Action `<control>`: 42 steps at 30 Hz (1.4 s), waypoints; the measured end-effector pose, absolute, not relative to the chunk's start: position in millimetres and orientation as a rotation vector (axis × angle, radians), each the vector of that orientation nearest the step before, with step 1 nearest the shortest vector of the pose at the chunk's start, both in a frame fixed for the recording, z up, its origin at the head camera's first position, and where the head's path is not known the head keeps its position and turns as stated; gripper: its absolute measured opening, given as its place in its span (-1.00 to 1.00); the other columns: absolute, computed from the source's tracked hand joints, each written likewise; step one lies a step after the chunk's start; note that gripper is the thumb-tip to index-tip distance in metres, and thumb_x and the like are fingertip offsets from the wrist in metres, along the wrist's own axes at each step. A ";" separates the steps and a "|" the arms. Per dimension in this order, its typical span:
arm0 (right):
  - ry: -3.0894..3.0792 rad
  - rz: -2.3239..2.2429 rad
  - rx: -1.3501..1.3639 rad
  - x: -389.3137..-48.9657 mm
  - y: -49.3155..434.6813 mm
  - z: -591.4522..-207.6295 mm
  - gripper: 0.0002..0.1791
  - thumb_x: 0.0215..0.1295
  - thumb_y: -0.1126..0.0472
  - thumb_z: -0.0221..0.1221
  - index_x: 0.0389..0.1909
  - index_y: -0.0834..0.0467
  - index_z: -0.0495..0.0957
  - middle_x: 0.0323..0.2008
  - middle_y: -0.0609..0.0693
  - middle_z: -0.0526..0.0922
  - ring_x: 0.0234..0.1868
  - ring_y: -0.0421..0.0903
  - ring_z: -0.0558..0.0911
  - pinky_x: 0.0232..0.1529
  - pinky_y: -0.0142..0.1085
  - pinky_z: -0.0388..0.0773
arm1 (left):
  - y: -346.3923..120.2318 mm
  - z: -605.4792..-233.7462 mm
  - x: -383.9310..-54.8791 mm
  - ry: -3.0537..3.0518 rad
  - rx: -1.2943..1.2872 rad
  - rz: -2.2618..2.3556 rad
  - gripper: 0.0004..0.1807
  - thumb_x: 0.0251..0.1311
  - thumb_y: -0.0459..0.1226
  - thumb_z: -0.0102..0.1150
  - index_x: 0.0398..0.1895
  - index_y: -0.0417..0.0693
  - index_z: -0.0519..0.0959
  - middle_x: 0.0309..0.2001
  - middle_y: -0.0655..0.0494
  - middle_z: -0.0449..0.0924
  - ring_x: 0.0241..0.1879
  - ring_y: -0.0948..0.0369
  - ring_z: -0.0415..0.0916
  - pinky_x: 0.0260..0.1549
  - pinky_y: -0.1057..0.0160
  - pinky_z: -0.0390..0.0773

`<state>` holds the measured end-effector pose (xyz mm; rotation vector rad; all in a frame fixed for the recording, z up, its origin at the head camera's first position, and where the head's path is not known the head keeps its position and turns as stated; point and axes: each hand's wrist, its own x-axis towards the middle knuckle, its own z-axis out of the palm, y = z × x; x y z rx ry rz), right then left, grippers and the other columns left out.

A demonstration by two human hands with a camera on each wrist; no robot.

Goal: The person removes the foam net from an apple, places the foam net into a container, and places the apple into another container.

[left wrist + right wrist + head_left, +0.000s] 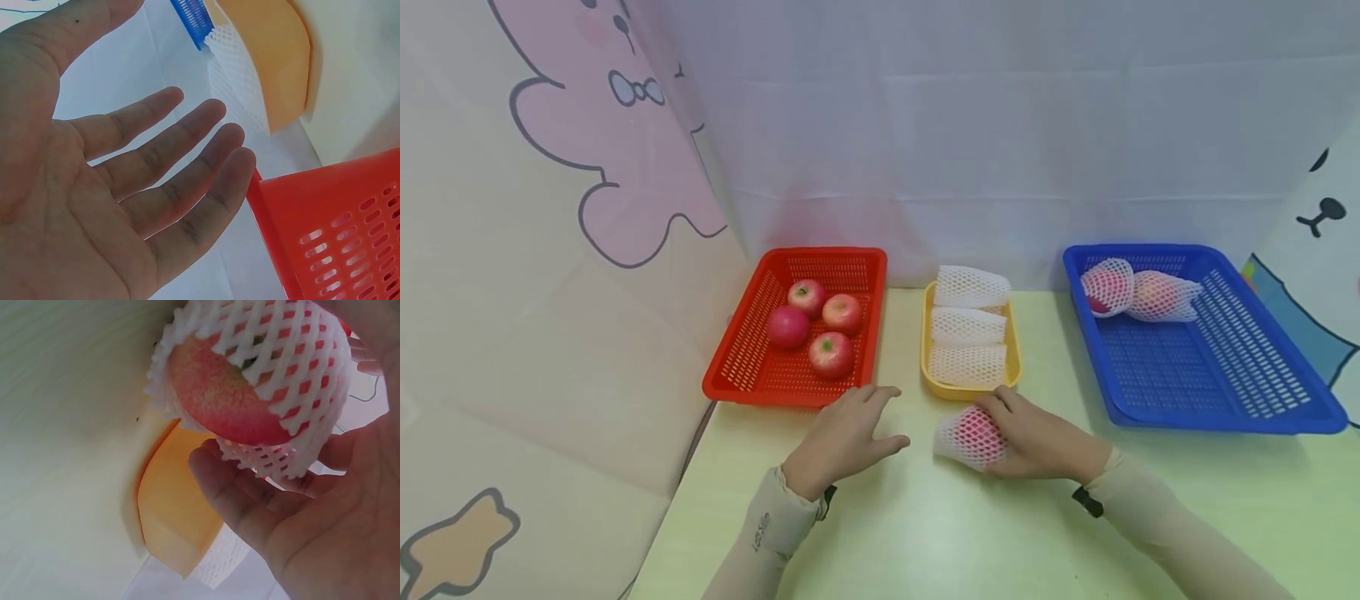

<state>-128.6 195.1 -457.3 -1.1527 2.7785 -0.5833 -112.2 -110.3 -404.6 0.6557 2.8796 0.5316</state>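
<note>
Near the table's middle, my right hand point(1041, 437) grips a red apple point(219, 394) dressed in a white foam net sleeve point(962, 440). The right wrist view shows part of the apple bare at the sleeve's open end, with fingers curled beneath it. My left hand point(844, 440), fingers spread and palm bare in the left wrist view, hovers just in front of the red basket point(880, 333) and holds nothing. Between and behind the hands stands a small yellow basket point(1017, 358) with three foam net sleeves point(967, 327) laid across it.
Several bare apples point(831, 356) sit in the red basket at left. At right, a large blue basket point(1165, 367) holds two sleeved apples point(1156, 296) in its back left corner. A pale curtain point(985, 150) hangs behind the light green table point(925, 533).
</note>
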 end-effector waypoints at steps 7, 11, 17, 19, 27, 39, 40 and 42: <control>2.808 -0.566 -1.162 -127.3 195.9 -453.7 -0.06 0.02 -0.22 0.46 0.28 0.26 0.35 0.04 0.04 0.40 -0.05 -0.14 0.46 -0.05 -0.18 0.58 | -109.0 -405.9 -111.9 2.856 0.649 0.538 -0.26 0.16 0.10 0.38 0.35 0.02 0.43 0.24 0.03 0.50 0.15 0.04 0.47 0.12 -0.02 0.50; 2.776 -0.538 -1.060 -124.2 191.5 -452.0 0.04 0.04 -0.26 0.43 0.34 0.34 0.29 0.11 0.16 0.43 0.04 -0.01 0.51 0.04 -0.06 0.57 | -108.4 -407.1 -111.7 2.848 0.661 0.540 -0.26 0.16 0.09 0.38 0.35 0.02 0.43 0.23 0.03 0.50 0.14 0.05 0.47 0.12 -0.01 0.50; 2.733 -0.537 -0.935 -119.8 182.4 -456.4 0.11 0.02 -0.24 0.44 0.36 0.43 0.23 0.08 0.27 0.51 0.06 0.10 0.55 0.08 0.01 0.54 | -108.2 -408.7 -111.5 2.853 0.678 0.534 -0.28 0.16 0.09 0.38 0.35 0.03 0.43 0.22 0.04 0.51 0.14 0.07 0.47 0.12 0.01 0.50; 2.729 -0.558 -0.923 -119.7 180.9 -458.4 0.07 0.00 -0.19 0.46 0.33 0.42 0.26 0.04 0.22 0.54 0.02 0.06 0.56 0.07 -0.01 0.55 | -108.0 -409.1 -111.0 2.853 0.683 0.532 -0.28 0.17 0.09 0.38 0.34 0.03 0.43 0.20 0.05 0.51 0.13 0.07 0.47 0.10 0.01 0.51; 2.715 -0.635 -0.937 -121.0 183.3 -462.2 0.04 -0.09 -0.09 0.48 0.31 0.40 0.27 0.01 0.13 0.54 -0.01 -0.01 0.56 0.05 -0.04 0.56 | -109.1 -410.0 -109.6 2.842 0.686 0.523 -0.29 0.17 0.09 0.37 0.33 0.02 0.44 0.20 0.05 0.52 0.13 0.08 0.47 0.10 0.03 0.52; 2.786 -0.778 -1.083 -122.8 198.3 -435.3 0.03 -0.16 -0.07 0.53 0.30 0.28 0.28 -0.01 -0.02 0.53 -0.04 -0.15 0.55 -0.02 -0.15 0.60 | -108.8 -408.0 -110.7 2.869 0.784 0.535 -0.41 0.21 0.06 0.35 0.22 -0.01 0.54 0.09 0.08 0.58 0.02 0.12 0.53 0.02 0.10 0.56; 2.797 -0.772 -1.099 -122.2 199.4 -432.1 0.03 -0.16 -0.08 0.53 0.30 0.29 0.28 -0.01 -0.01 0.54 -0.04 -0.15 0.55 -0.03 -0.15 0.60 | -108.7 -408.4 -111.1 2.876 0.803 0.534 -0.42 0.21 0.05 0.35 0.21 -0.02 0.54 0.07 0.07 0.58 0.01 0.12 0.54 0.01 0.10 0.56; 2.809 -0.774 -1.107 -121.4 201.0 -425.7 0.04 -0.16 -0.08 0.53 0.31 0.29 0.27 -0.01 0.00 0.54 -0.05 -0.15 0.55 -0.04 -0.16 0.61 | -108.3 -408.5 -111.6 2.886 0.836 0.541 -0.44 0.22 0.04 0.35 0.19 -0.04 0.56 0.05 0.06 0.59 -0.01 0.12 0.55 -0.01 0.10 0.57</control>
